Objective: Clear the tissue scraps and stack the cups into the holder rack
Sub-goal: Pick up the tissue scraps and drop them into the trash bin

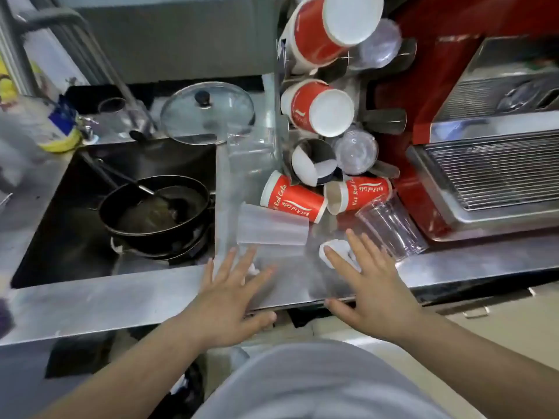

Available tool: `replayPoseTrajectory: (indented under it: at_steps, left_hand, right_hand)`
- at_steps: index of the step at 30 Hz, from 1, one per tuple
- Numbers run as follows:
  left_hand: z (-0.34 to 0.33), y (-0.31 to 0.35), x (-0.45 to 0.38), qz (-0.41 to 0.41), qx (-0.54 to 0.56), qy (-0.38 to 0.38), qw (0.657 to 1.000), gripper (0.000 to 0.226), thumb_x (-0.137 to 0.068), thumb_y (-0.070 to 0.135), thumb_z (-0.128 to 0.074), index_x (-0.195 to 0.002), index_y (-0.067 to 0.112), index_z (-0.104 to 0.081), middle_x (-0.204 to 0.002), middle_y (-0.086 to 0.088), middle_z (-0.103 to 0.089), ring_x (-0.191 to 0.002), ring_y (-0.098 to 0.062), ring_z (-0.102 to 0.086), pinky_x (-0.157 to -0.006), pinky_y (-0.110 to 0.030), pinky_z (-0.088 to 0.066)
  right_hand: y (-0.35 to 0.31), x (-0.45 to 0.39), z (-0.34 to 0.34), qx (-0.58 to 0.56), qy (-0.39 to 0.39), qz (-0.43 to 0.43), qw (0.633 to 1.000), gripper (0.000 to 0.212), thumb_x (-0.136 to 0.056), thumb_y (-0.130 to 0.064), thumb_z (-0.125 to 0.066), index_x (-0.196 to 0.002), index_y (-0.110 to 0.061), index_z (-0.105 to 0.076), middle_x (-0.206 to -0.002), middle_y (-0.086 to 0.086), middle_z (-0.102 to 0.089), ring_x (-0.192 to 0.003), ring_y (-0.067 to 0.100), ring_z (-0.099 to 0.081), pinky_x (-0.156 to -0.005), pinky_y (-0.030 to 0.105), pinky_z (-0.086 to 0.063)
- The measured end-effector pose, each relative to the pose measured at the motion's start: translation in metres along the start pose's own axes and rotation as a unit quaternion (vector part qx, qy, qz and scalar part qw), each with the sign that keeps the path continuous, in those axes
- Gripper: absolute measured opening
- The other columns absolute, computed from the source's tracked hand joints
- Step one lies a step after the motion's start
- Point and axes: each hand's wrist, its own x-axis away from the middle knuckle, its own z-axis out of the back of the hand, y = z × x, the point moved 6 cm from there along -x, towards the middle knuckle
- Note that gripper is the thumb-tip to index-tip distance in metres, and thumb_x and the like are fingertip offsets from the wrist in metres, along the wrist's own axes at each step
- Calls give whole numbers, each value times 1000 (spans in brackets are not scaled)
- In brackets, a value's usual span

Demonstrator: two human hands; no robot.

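Both hands flat and spread, palms down over the near edge of the steel counter: left hand with fingers fanned, holding nothing; right hand likewise splayed, holding nothing. Ahead, lying on their sides: frosted plastic cup just beyond the left fingertips, two red paper cups farther, clear glass tumbler beside the right hand. Holder rack far, centre, already carrying cups. Sink with black pans left. White tissue scrap partly under right fingertips; smaller scrap beside left fingers.
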Motion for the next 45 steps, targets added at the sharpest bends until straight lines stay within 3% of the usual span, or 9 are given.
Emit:
replayPoseTrajectory:
  at_steps: [9,12,16,18,20,26,31,39,45]
  left_hand:
    - [-15,-19,-10,-22,24,-4,999,74,-82,67,-31,-150,40,-17,-163,0,6,-149,-24,2,-113,-45,-17]
    - [-16,-23,-13,-53,50,17,997,58,-89,42,-39,-146,32,-31,-162,-1,-4,-145,-24,-13,-109,-40,-25]
    - [-16,-30,-24,-112,55,61,990,66,-66,15,-73,-127,28,-53,-143,-5,-43,-119,-27,-55,-93,-28,-45]
    - [-21,-36,-28,-121,87,62,987,75,-59,14,-84,-124,36,-53,-137,1,-48,-115,-19,-53,-90,-24,-49]
    - [-17,-37,-30,-134,103,92,981,51,-79,20,-70,-122,41,-53,-134,6,-49,-113,-11,-47,-89,-21,-49]
    - [-12,-36,-36,-161,122,124,971,38,-77,10,-75,-105,34,-67,-110,5,-64,-92,-19,-61,-75,-27,-56]
    - [-9,-34,-41,-154,112,142,971,28,-72,12,-76,-92,31,-74,-94,10,-66,-80,-15,-62,-67,-19,-52]
    - [-2,-34,-45,-113,114,67,985,26,-89,30,-59,-113,34,-68,-115,13,-61,-105,-12,-54,-87,-13,-32]
    - [26,-30,-40,-130,58,18,990,22,-91,39,-54,-110,35,-64,-115,12,-57,-107,-7,-52,-80,-17,-33]
  right_hand:
    - [8,-23,-34,-17,-56,-45,997,70,-77,-53,-47,-142,-32,-29,-152,20,-30,-139,46,-27,-107,59,-33]
    - [10,-29,-40,-34,-42,-66,996,61,-80,-46,-42,-138,-29,-34,-147,21,-38,-134,46,-35,-103,59,-38]
    - [8,-36,-40,7,18,-50,999,49,-73,-25,-52,-121,-22,-51,-127,16,-60,-111,41,-59,-90,56,-47]
    - [9,-35,-44,18,23,-44,999,48,-68,-20,-62,-115,-23,-57,-123,13,-63,-105,38,-62,-88,55,-49]
    - [10,-33,-48,8,18,-46,999,49,-60,-16,-75,-107,-23,-64,-122,10,-65,-99,36,-64,-83,50,-52]
    - [11,-34,-44,-28,7,-67,997,29,-65,-27,-62,-93,-30,-71,-110,-3,-68,-86,26,-66,-71,38,-50]
    - [10,-43,-42,-105,-46,-49,992,23,-68,-10,-64,-80,-29,-67,-91,-4,-65,-72,28,-62,-64,28,-44]
    - [7,-60,-31,-92,-161,-61,981,17,-83,-24,-52,-97,-27,-62,-92,-5,-49,-89,21,-58,-67,26,-39]
    - [-2,-79,10,-79,-226,15,971,22,-88,-27,-51,-105,-31,-65,-97,-15,-61,-92,7,-46,-76,21,-34]
